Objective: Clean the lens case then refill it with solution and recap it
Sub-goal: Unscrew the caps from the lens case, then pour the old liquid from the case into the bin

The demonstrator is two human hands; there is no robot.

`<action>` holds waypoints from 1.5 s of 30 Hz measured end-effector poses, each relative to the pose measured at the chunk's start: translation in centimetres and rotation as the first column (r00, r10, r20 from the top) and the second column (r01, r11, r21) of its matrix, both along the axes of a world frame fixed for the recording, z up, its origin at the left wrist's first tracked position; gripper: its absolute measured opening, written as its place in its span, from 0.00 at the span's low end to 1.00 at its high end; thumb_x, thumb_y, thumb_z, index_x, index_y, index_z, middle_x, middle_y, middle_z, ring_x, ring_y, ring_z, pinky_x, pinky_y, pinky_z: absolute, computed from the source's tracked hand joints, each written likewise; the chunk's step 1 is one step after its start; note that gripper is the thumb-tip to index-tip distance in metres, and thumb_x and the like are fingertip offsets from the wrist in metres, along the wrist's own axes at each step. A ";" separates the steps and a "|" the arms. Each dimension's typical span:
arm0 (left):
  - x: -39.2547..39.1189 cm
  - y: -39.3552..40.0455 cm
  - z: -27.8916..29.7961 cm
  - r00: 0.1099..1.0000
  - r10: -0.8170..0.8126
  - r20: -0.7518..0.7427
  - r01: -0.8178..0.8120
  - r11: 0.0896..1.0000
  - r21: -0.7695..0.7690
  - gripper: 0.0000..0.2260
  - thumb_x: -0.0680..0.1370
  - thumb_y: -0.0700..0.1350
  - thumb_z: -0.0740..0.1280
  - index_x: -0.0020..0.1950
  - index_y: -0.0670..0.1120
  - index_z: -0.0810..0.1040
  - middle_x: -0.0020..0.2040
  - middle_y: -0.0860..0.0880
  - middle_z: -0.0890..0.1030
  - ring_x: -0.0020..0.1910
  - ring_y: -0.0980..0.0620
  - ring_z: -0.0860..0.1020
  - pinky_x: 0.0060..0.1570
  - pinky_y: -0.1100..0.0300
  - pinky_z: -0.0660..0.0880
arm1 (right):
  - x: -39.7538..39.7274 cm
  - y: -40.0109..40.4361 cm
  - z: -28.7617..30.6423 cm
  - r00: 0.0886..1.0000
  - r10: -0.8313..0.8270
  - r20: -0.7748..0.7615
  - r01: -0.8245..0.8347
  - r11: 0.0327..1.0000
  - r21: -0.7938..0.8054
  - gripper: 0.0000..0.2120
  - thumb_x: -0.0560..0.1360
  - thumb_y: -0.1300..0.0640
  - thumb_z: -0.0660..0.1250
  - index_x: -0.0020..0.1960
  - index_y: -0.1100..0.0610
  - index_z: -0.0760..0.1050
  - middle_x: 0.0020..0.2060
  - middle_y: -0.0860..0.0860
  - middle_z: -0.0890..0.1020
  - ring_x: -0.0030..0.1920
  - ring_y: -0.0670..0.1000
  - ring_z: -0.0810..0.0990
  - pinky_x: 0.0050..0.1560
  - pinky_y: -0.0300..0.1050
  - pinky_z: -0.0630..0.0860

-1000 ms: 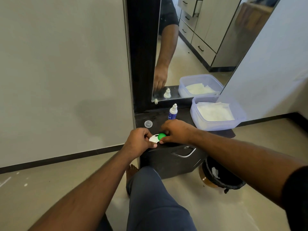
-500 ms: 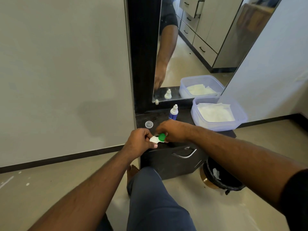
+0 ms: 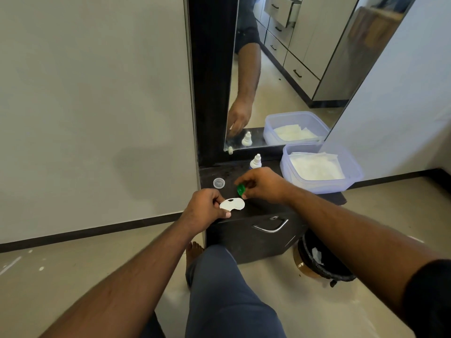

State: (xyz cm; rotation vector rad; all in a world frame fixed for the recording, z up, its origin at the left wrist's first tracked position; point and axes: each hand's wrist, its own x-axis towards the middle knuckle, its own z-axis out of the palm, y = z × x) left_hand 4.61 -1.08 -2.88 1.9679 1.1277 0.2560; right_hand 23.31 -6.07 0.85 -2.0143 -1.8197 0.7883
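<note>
Head view: left hand (image 3: 207, 206) pinching white lens case (image 3: 232, 204) over black cabinet (image 3: 256, 215); right hand (image 3: 264, 185) gripping detached green cap (image 3: 240, 189) just above it.

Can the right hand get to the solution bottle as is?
Probably not yet: the right hand pinches the green cap. The bottle stands just behind it, nothing between.

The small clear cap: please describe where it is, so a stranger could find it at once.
On the dark cabinet below the mirror, look left of the solution bottle. The small clear cap lies flat and alone; unlike the green cap, no hand holds it.
</note>
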 end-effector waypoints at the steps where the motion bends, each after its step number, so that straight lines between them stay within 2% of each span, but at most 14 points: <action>1: 0.0 0.0 0.0 1.000 0.000 0.003 0.000 1.000 0.000 0.11 0.65 0.44 0.79 0.44 0.46 0.81 0.39 0.48 0.82 0.36 0.52 0.77 0.35 0.58 0.73 | 0.1 0.0 -0.3 0.996 -0.062 -0.062 0.064 0.997 0.032 0.20 0.70 0.63 0.73 0.61 0.55 0.77 0.55 0.50 0.80 0.52 0.46 0.78 0.54 0.36 0.74; 3: -0.1 0.0 0.0 1.000 -0.003 0.008 0.003 1.000 -0.003 0.11 0.65 0.43 0.79 0.45 0.46 0.81 0.39 0.48 0.82 0.35 0.53 0.77 0.34 0.59 0.72 | 0.0 0.1 -0.9 0.970 -0.169 -0.173 0.184 0.980 0.073 0.21 0.69 0.63 0.74 0.61 0.55 0.77 0.55 0.51 0.81 0.52 0.46 0.79 0.57 0.39 0.75; 6: -0.1 -0.1 -0.1 1.000 -0.006 0.021 0.006 1.000 -0.003 0.11 0.65 0.43 0.79 0.45 0.46 0.82 0.38 0.48 0.81 0.34 0.54 0.76 0.33 0.60 0.71 | -0.6 0.4 -2.4 0.931 -0.256 -0.261 0.282 0.957 0.066 0.21 0.70 0.62 0.73 0.63 0.55 0.76 0.56 0.52 0.81 0.52 0.45 0.79 0.55 0.35 0.73; 12: -0.1 -0.1 -0.2 0.999 -0.001 0.034 0.001 1.000 -0.003 0.11 0.65 0.42 0.79 0.45 0.46 0.82 0.39 0.49 0.82 0.33 0.55 0.75 0.32 0.64 0.70 | -0.7 0.7 -4.2 0.954 -0.257 -0.154 0.277 0.953 0.123 0.23 0.70 0.60 0.73 0.64 0.55 0.75 0.59 0.52 0.79 0.58 0.48 0.76 0.58 0.37 0.70; 16: -0.1 -0.2 -0.3 0.999 -0.007 0.051 0.008 1.000 -0.014 0.11 0.66 0.42 0.78 0.47 0.46 0.82 0.39 0.49 0.82 0.34 0.55 0.76 0.32 0.65 0.70 | -0.8 0.7 -4.4 0.968 -0.232 -0.100 0.246 0.955 0.165 0.22 0.71 0.60 0.72 0.64 0.56 0.75 0.58 0.50 0.78 0.54 0.46 0.76 0.56 0.36 0.69; 18: -0.1 -0.1 -0.1 0.998 0.002 0.064 0.000 0.999 -0.038 0.12 0.66 0.41 0.78 0.47 0.46 0.82 0.38 0.49 0.81 0.34 0.55 0.76 0.32 0.64 0.70 | -0.9 0.2 -4.4 0.954 -0.255 -0.155 0.282 0.941 0.189 0.23 0.70 0.61 0.73 0.65 0.55 0.74 0.55 0.47 0.78 0.45 0.41 0.75 0.51 0.34 0.70; 20: -0.1 0.0 0.0 0.998 0.015 0.064 -0.011 0.998 -0.061 0.12 0.66 0.41 0.78 0.47 0.46 0.83 0.38 0.49 0.82 0.35 0.53 0.78 0.33 0.63 0.72 | -1.0 -0.6 -4.5 0.929 -0.280 -0.243 0.334 0.916 0.223 0.24 0.69 0.62 0.74 0.64 0.53 0.75 0.50 0.44 0.78 0.38 0.42 0.74 0.47 0.32 0.71; 25: -0.5 -0.3 0.1 0.995 0.038 0.097 -0.030 0.996 -0.081 0.11 0.65 0.42 0.79 0.46 0.47 0.83 0.37 0.49 0.82 0.35 0.53 0.78 0.34 0.63 0.73 | -0.9 -5.0 -5.2 0.830 -0.353 -0.431 0.473 0.856 0.209 0.15 0.72 0.63 0.72 0.58 0.54 0.79 0.50 0.48 0.82 0.49 0.43 0.80 0.52 0.30 0.74; 29: -0.2 -1.0 0.1 0.985 0.048 0.168 -0.036 0.996 -0.077 0.13 0.65 0.43 0.79 0.48 0.47 0.83 0.35 0.50 0.81 0.33 0.56 0.76 0.32 0.64 0.70 | -1.2 -8.4 -4.5 0.736 -0.350 -0.580 0.508 0.851 0.131 0.19 0.69 0.67 0.73 0.59 0.57 0.78 0.50 0.53 0.82 0.48 0.46 0.81 0.49 0.33 0.77; 32: 0.9 -2.3 0.7 0.978 -0.036 0.204 0.054 0.995 -0.086 0.14 0.65 0.43 0.79 0.49 0.47 0.84 0.36 0.51 0.81 0.30 0.61 0.73 0.31 0.68 0.68 | -1.2 -9.8 -3.8 0.646 -0.343 -0.682 0.488 0.872 0.024 0.26 0.67 0.70 0.73 0.63 0.56 0.75 0.50 0.53 0.82 0.49 0.48 0.82 0.47 0.35 0.78; 35: 3.2 -3.8 1.5 0.960 -0.132 0.248 0.156 0.984 -0.081 0.14 0.64 0.42 0.79 0.48 0.47 0.84 0.36 0.49 0.81 0.27 0.63 0.71 0.28 0.72 0.67 | -0.5 -11.4 -3.5 0.603 -0.371 -0.706 0.516 0.856 -0.009 0.26 0.68 0.69 0.73 0.64 0.54 0.75 0.51 0.47 0.82 0.51 0.43 0.82 0.47 0.34 0.78; 39: 6.7 -5.6 2.2 0.925 -0.221 0.310 0.256 0.964 -0.076 0.14 0.63 0.42 0.80 0.46 0.45 0.84 0.36 0.45 0.82 0.27 0.62 0.71 0.28 0.70 0.67 | 1.3 -13.9 -3.5 0.540 -0.428 -0.724 0.638 0.769 0.021 0.23 0.69 0.66 0.73 0.63 0.57 0.76 0.52 0.47 0.83 0.51 0.42 0.82 0.49 0.35 0.78; 43: 10.6 -6.9 2.8 0.898 -0.350 0.268 0.367 0.930 -0.012 0.14 0.63 0.43 0.80 0.46 0.47 0.84 0.36 0.52 0.82 0.30 0.64 0.73 0.31 0.71 0.69 | 3.7 -16.7 -3.5 0.508 -0.464 -0.726 0.725 0.685 0.070 0.19 0.69 0.66 0.73 0.58 0.55 0.77 0.48 0.45 0.83 0.50 0.42 0.83 0.50 0.35 0.79; 45: 12.7 -7.6 2.9 0.873 -0.427 0.237 0.427 0.902 0.053 0.16 0.63 0.45 0.80 0.49 0.48 0.84 0.39 0.53 0.81 0.32 0.64 0.74 0.32 0.73 0.69 | 5.2 -18.4 -3.6 0.455 -0.472 -0.755 0.774 0.629 0.074 0.17 0.69 0.67 0.72 0.56 0.54 0.78 0.47 0.45 0.83 0.49 0.42 0.83 0.48 0.33 0.78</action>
